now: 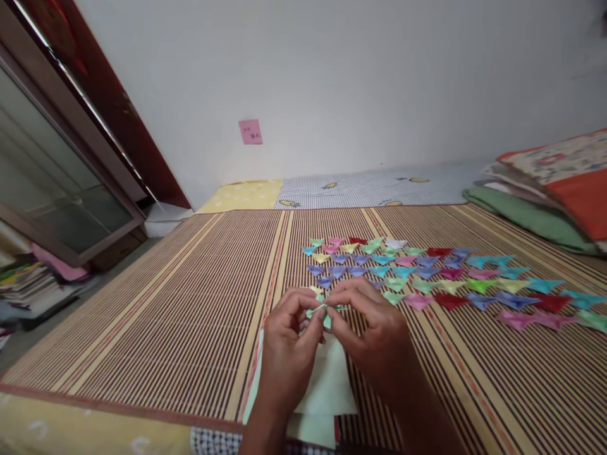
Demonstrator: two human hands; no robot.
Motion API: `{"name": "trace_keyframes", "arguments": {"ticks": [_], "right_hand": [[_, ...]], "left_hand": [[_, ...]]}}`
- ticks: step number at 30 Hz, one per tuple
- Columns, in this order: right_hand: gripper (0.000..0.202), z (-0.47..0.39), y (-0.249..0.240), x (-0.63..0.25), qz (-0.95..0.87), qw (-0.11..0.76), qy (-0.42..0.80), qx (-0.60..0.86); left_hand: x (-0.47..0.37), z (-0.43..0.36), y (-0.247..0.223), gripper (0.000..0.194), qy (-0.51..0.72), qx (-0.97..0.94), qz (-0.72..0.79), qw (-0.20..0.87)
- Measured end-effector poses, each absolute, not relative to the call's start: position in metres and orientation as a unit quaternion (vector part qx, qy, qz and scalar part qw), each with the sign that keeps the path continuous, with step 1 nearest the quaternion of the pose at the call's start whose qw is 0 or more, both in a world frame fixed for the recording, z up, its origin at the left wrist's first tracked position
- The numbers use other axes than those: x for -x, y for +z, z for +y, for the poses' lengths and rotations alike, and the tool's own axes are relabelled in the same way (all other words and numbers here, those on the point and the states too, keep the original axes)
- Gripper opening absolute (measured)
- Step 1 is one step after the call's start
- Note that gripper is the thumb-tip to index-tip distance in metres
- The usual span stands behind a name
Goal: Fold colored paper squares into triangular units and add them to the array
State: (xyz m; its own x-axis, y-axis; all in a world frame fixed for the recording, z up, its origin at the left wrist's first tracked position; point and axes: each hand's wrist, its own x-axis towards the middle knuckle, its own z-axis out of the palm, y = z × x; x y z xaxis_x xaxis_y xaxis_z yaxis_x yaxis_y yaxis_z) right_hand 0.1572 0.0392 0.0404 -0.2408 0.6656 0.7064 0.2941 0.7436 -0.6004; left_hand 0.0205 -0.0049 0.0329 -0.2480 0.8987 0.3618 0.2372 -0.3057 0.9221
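Observation:
A small folded piece of light green paper [327,321] is pinched between both hands, above the mat. My left hand [291,341] is closed, thumb and index finger on its left part. My right hand [374,322] grips its right part with thumb and fingertips. The fingers hide some of the folds. Below the hands lie pale green paper sheets [327,385], partly covered by my left wrist. Beyond and to the right, rows of small folded paper pieces [450,273] in many colours rest on the mat.
A striped bamboo mat [190,303] covers the bed. Folded bedding and a red-orange patterned cushion [578,170] are piled at the right. A pink note [250,131] sticks to the white wall. At the left stand a glass-panelled door [61,158] and a stack of books [23,278].

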Motion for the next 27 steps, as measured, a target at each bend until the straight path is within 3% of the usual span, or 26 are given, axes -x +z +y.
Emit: {"name": "trace_keyframes", "arguments": {"ticks": [3,9,17,27], "right_hand": [[0.014,0.039,0.040,-0.157,-0.770,0.528,0.171,0.314],[0.014,0.041,0.037,-0.155,-0.788,0.519,0.126,0.307],[0.017,0.041,0.036,-0.153,-0.804,0.495,0.099,0.314],[0.017,0.042,0.035,-0.151,-0.806,0.501,0.087,0.302]], "left_hand": [[-0.021,-0.006,0.035,0.009,0.580,-0.564,0.528,0.259],[-0.023,-0.009,0.044,0.010,0.545,-0.618,0.554,0.117],[-0.020,-0.007,0.042,0.017,0.548,-0.597,0.582,0.072],[-0.024,-0.008,0.043,0.006,0.573,-0.540,0.570,0.235]]}}
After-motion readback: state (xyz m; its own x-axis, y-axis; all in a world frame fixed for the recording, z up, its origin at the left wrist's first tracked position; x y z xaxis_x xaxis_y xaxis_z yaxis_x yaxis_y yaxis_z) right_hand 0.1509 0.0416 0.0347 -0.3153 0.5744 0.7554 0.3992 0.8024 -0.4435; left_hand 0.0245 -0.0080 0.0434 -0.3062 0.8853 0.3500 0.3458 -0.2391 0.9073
